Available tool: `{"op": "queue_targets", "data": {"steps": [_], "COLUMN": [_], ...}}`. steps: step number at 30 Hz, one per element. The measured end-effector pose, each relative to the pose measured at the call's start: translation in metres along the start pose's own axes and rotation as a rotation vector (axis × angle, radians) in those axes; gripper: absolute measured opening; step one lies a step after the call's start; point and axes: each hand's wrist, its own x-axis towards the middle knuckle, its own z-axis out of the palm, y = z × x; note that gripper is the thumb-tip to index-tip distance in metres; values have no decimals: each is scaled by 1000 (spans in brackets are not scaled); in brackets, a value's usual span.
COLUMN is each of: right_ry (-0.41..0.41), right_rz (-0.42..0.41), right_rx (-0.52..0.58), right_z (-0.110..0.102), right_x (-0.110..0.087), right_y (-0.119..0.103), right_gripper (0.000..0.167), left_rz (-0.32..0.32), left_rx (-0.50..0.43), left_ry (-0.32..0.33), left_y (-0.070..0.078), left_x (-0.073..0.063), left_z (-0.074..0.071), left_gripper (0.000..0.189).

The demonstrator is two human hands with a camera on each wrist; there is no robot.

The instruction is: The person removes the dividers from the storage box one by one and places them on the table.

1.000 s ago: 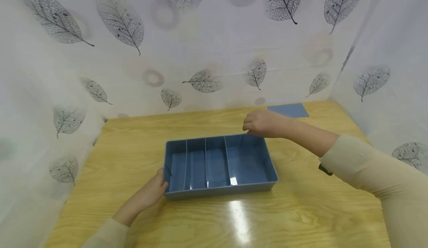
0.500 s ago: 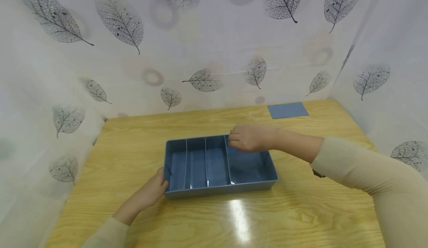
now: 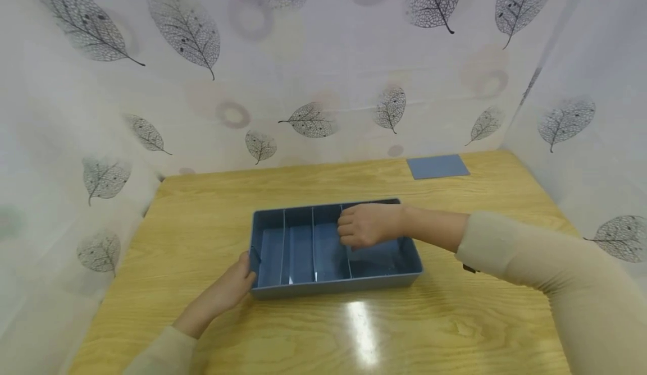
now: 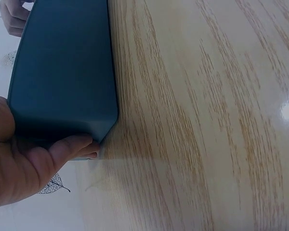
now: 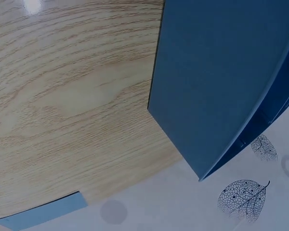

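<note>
A blue-grey divided storage box (image 3: 333, 291) rests on the wooden table, its interior split by thin upright dividers. My left hand (image 3: 233, 282) grips the box's left end, thumb over the rim and fingers against the end wall; the left wrist view shows this hand (image 4: 33, 159) at the box's corner. Bent fingers of my right hand (image 3: 368, 224) come down over the rightmost divider (image 3: 350, 265), at the edge of the widest compartment. Its fingertips are hidden, so whether they pinch the divider cannot be told. In the right wrist view, the box's outer wall (image 5: 221, 82) shows.
A flat blue-grey rectangular piece (image 3: 438, 167) lies near the table's back right corner. Leaf-patterned cloth (image 3: 328, 72) hangs behind the table and along both sides. Glare marks the table (image 3: 278, 341) in front of the box.
My right hand has moved left and nearer from the box's far right rim to the rightmost divider. The flat piece behind it has become fully visible. The left hand and box stay put.
</note>
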Motion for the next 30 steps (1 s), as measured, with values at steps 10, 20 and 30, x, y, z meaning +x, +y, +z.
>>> {"op": "queue_targets", "data": {"steps": [10, 20, 30], "right_ry": [30, -6, 71], "right_rz": [-24, -67, -98], "right_rx": [-17, -49, -57], "right_z": [7, 16, 23], "right_x": [3, 5, 3], "right_y": [0, 1, 3], "right_gripper": [21, 13, 9], "left_rz": [3, 3, -6], "left_rx": [-8, -17, -24], "left_ry": [-14, -8, -5], "left_y": [0, -1, 1], "left_x": [-2, -3, -2], "left_z": [-1, 0, 0], "left_gripper": [50, 50, 51]}}
